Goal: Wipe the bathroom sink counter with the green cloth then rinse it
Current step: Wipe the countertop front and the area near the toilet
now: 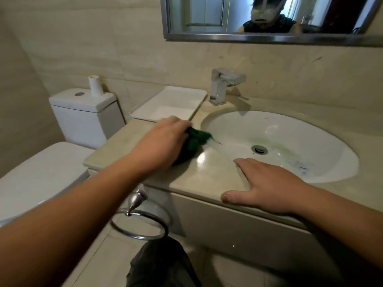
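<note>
Right hand (267, 188) flat and open on counter (207, 175) front edge, holding nothing, left hand (163, 139) closed over green cloth (193, 145) pressed to counter at sink (279, 129) rim, white tray (172, 104) just beyond it.

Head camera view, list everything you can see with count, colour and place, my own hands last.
Green cloth: one, dark green, counter left of basin.
Beige stone counter: one, around basin.
White oval basin: one, set in counter.
Chrome square faucet: one, behind basin.
White rectangular tray: one, counter back-left.
White toilet cistern: one, left.
White paper roll: one, on cistern.
Chrome towel ring: one, below counter.
Steel-framed mirror: one, wall.
Left hand: on cloth.
Right hand: flat on counter edge.
</note>
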The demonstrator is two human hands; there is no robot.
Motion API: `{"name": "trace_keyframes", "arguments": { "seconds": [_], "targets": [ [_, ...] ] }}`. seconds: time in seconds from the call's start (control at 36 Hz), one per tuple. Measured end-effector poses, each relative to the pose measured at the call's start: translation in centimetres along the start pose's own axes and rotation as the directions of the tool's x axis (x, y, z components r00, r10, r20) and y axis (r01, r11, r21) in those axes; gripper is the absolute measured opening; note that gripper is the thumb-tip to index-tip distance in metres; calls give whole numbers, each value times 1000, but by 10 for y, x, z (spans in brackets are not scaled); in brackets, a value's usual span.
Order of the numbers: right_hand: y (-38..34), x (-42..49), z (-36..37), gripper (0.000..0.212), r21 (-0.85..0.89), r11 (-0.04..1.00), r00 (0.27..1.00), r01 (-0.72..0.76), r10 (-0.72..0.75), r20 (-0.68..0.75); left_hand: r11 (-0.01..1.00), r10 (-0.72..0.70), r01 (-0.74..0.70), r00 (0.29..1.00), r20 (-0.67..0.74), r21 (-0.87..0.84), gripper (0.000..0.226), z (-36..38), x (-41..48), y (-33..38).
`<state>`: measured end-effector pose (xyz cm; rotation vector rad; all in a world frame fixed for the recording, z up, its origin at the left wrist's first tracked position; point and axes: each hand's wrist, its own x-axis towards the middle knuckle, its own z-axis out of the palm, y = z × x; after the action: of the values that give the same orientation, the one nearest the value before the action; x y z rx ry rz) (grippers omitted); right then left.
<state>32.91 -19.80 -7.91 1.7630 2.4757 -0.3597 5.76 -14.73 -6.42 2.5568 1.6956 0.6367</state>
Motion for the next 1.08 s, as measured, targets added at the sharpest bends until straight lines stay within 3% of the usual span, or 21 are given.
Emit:
{"name": "trace_keyframes", "arguments": {
  "seconds": [0.11,0.19,0.31,0.44,0.69,0.83,0.94,1.03,1.08],
  "targets": [
    [-2,0,0,115,-7,1000,1000,-8,8,-4,969,-191,187,982,6,164,40,-38,-28,-71],
    [-1,0,0,117,-12,1000,1000,3,-3,-7,974,-191,172,974,123,150,43,-37,-56,-97],
    [6,-1,0,112,18,1000,1000,18,-18,-13,1000,-6,11,979,205,-25,55,-15,-82,-77],
    [27,-5,-6,57,202,979,983,2,36,-181,953,297,-273,927,228,-133,57,14,-76,3],
    [69,-25,-21,46,265,961,959,-76,144,-245,875,483,-470,860,165,-113,61,79,-13,126],
    [83,-34,-20,44,263,960,962,-99,160,-220,932,362,-343,881,304,-116,42,93,44,153],
    [95,-34,-27,43,282,953,961,-113,176,-211,977,204,-213,937,282,-1,34,91,98,138],
    [106,-23,-37,43,301,944,954,-136,207,-218,983,63,-21,972,224,-184,29,75,123,128],
    [112,-11,-45,47,326,933,946,-149,231,-228,907,-1,99,972,233,-409,29,64,134,124]
  ]
}}
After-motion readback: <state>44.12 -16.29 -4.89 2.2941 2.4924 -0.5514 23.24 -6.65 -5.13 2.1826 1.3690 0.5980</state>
